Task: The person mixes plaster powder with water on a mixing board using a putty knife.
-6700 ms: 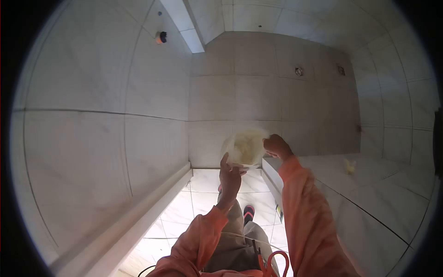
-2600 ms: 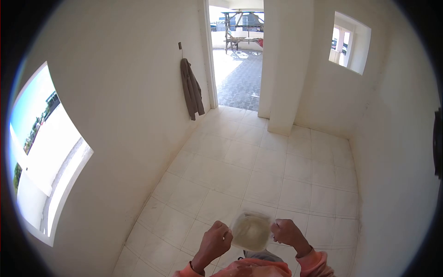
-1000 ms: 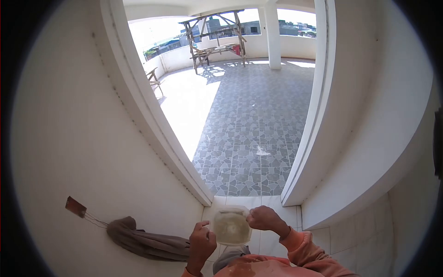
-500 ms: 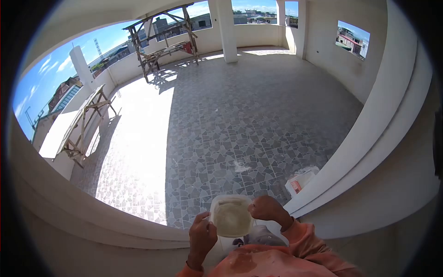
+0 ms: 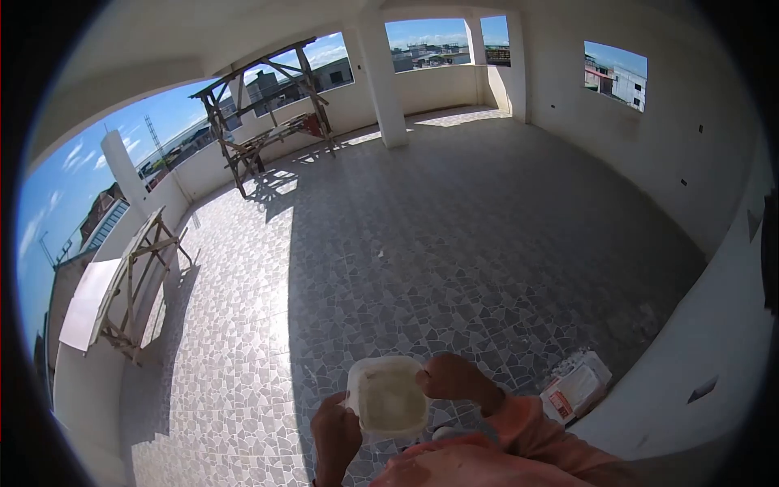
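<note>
A squarish, pale translucent plastic tub [image 5: 393,399] is held in front of my body, its open top facing up. Its inside looks cloudy and yellowish; whether that is liquid or residue I cannot make out. My left hand [image 5: 336,434] grips the tub's left edge, thumb near the rim. On the opposite side, the closed fingers of my right hand [image 5: 456,380] hold the upper right rim. Below the tub, part of a shoe and my orange top show.
Patterned stone-look tiles [image 5: 422,268] cover the floor, with a bright sunlit strip on the left. A white bag with red print [image 5: 574,388] lies by the right wall. Wooden scaffolding [image 5: 268,114] stands at the back left. Nearer is a wooden trestle [image 5: 146,268] bearing a pale board [image 5: 88,302].
I have moved forward through the opening; its curved-looking edges have left the view. The white bag shows more fully. Both hands still hold the tub, now slightly further left and lower in view.
</note>
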Available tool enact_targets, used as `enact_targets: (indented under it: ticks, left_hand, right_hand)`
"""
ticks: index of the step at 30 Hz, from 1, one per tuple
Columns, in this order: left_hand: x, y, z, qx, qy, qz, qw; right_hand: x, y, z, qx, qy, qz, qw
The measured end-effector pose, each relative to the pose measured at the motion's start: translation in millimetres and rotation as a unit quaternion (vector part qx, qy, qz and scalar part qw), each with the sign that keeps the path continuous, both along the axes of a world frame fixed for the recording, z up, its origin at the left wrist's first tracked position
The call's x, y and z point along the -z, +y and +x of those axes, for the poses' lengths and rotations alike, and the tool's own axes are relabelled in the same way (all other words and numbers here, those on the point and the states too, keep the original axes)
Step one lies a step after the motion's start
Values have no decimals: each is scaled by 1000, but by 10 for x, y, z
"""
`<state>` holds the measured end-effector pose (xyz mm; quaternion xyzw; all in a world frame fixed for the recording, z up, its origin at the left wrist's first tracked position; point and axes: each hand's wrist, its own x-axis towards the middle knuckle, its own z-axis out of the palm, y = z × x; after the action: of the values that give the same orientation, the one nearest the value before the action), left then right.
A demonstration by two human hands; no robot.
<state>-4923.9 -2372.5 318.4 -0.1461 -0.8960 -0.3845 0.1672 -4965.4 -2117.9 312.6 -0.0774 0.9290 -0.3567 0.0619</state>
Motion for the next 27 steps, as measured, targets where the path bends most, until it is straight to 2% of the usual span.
enact_targets:
  ticks: [1,4,5,10,13,14,16,19,22,25,27]
  left_hand:
    - [-20,9,-268,-29,-31,-3,999]
    - [-138,-7,-1065,-11,19,-90,996]
    - [-142,-21,-1338,-19,5,-60,998]
    - [-101,-126,-2749,-1,11,-68,998]
    - [66,-160,-3638,11,2,-23,1000]
    - [139,-213,-3933,23,8,-25,999]
    - [141,-234,-4526,35,4,-18,999]
    - [115,-259,-5396,50,-47,-3,998]
    - [19,-192,-6248,75,-30,-21,996]
    - [26,-171,-7122,94,-46,-19,994]
    - [54,-134,-7673,97,-52,-35,993]
  right_hand:
    - [-105,1,-290,-9,-17,1,1000]
    - [-53,-4,-1193,-28,-6,-7,1000]
    - [-70,-12,-1469,-31,-4,-12,999]
    - [-82,-110,-2794,-25,-27,-16,999]
    - [151,-208,-3580,16,8,-30,999]
    - [181,-257,-3787,25,-18,-21,999]
    - [98,-227,-4257,45,-52,11,998]
    - [212,-228,-5009,72,-16,-1,997]
    - [204,-205,-5754,113,-15,17,993]
    - [73,-189,-6529,138,-53,-37,988]
    - [256,-111,-7083,126,-36,-45,990]
